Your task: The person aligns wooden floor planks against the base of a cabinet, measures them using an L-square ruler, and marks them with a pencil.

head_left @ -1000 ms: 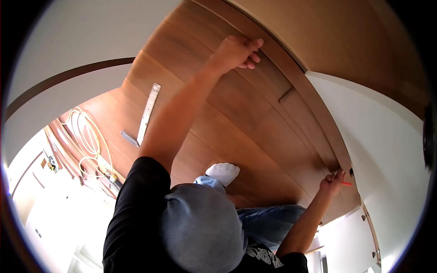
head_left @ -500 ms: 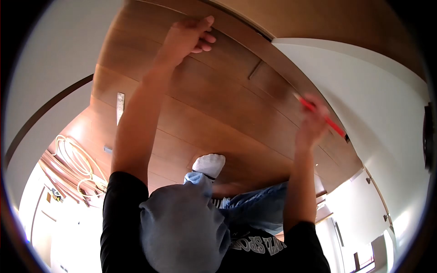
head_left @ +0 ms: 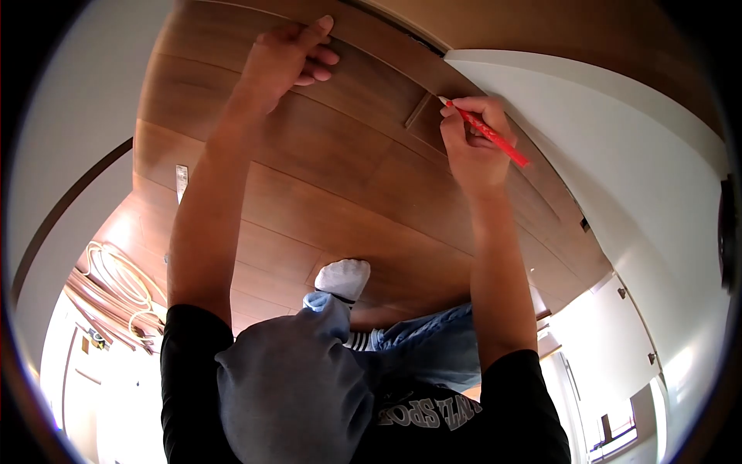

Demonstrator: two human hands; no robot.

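A red pencil [head_left: 495,138] is gripped in my right hand [head_left: 479,147], its sharpened tip touching or just above the brown wooden board along the wall edge. Close to that tip, a short thin line or strip [head_left: 417,110] crosses the wood-plank floor [head_left: 348,185]; I cannot tell whether it is a gap or a loose piece. My left hand [head_left: 290,62] is over the floor near the same long edge board [head_left: 386,39], with fingers apart and loosely bent, nothing visible in them. A metal ruler [head_left: 182,182] lies on the floor left of my left forearm.
Coiled pale hose or cable [head_left: 116,271] lies at the lower left. A white wall panel [head_left: 603,116] borders the floor on the right, a brown panel [head_left: 541,27] the top. My socked foot [head_left: 343,278] and bent legs are on the floor. A white cabinet door [head_left: 610,332] stands lower right.
My right hand has moved up and left with the pencil, bringing its tip to the edge board by the thin line. My left hand has shifted slightly left in view.
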